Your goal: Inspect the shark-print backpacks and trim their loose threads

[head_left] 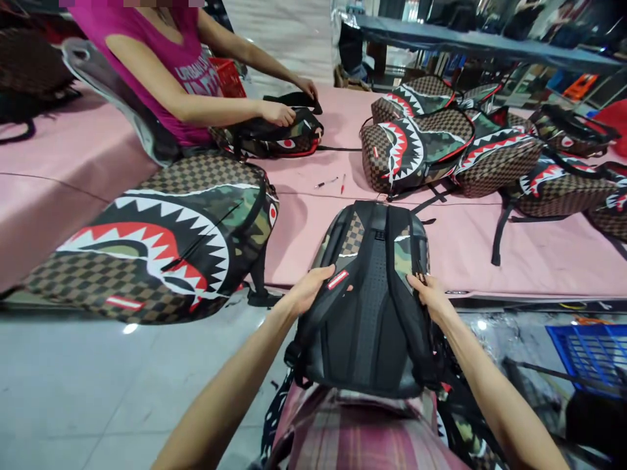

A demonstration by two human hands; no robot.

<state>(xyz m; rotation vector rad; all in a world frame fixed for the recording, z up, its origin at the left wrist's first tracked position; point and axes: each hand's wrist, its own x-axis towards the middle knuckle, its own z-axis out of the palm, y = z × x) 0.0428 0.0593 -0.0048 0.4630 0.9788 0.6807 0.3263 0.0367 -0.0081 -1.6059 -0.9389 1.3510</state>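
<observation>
A backpack (369,313) lies with its black padded back and shoulder straps facing up, its top on the pink table and its bottom over my lap. My left hand (313,287) grips its left side by the strap with a red label. On the other side, my right hand (427,290) is closed on the right edge near the strap, thumb on top. The fingers of both hands are partly hidden beneath the bag. Left of it, a checkered backpack with a shark-mouth print (161,241) rests at the table's front edge.
Several matching backpacks (416,147) are piled at the right of the pink table (313,241). Two pens (327,183) lie mid-table. Across it, a co-worker in a pink shirt (151,72) handles another backpack (274,137). A blue crate (588,356) stands at the right.
</observation>
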